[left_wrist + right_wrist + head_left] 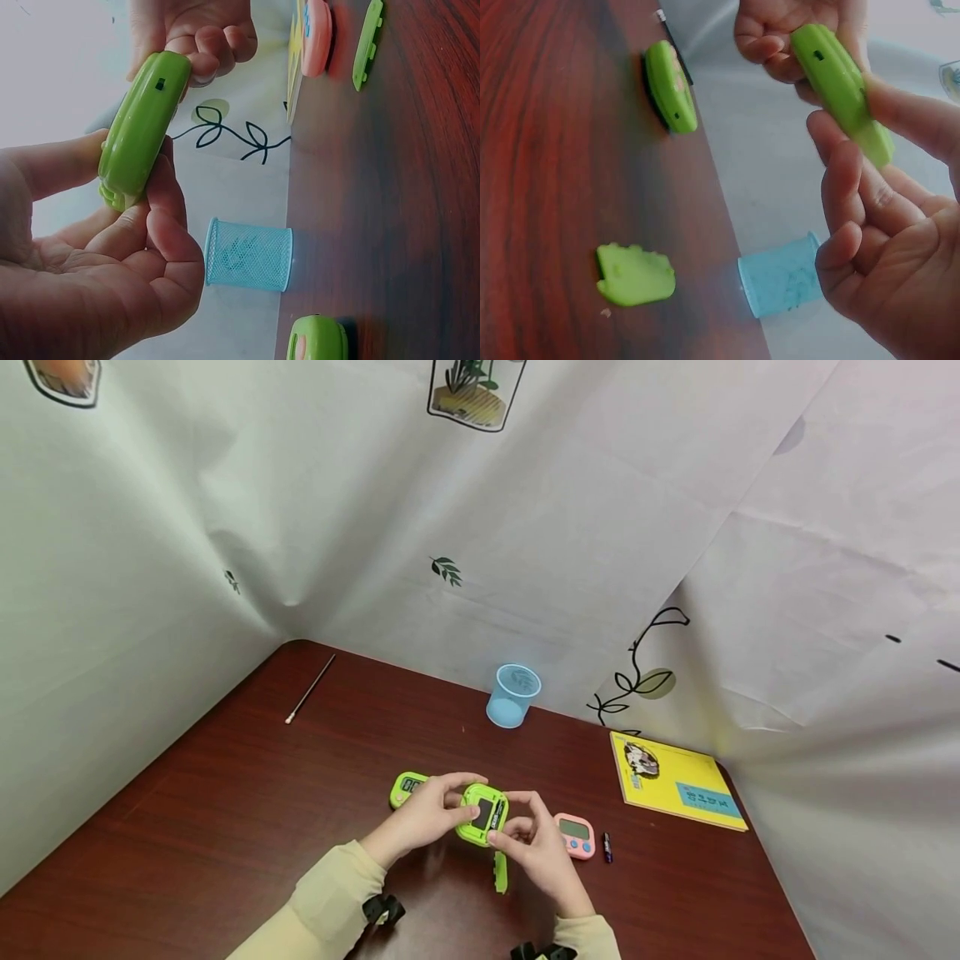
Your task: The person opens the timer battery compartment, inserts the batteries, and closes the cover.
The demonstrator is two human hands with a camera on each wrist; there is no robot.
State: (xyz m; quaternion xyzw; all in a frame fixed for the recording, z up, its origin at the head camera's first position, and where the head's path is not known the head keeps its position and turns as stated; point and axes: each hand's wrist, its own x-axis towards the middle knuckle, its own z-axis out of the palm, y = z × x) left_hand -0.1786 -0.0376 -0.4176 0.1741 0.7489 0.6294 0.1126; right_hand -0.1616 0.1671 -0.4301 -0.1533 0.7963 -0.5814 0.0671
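Note:
Over the table a lime-green digital timer (472, 836) is held between both hands, its back facing up. Its battery compartment lies uncovered, and a dark battery (497, 815) shows along the right side. My left hand (426, 817) grips the timer's left side, thumb on the back. My right hand (542, 853) pinches its right side, the thumb at the lower corner near the battery. In the left wrist view the timer's smooth green edge (139, 124) sits between the fingers. Below the hands, the green battery cover (637, 275) lies on the table.
Another green timer (402, 787) lies just beyond the left hand. To the right are a pink timer (575, 835) and a loose battery (607, 847). A blue mesh cup (513, 697), a yellow book (675, 781) and a thin stick (310, 689) are farther back, by the curtain.

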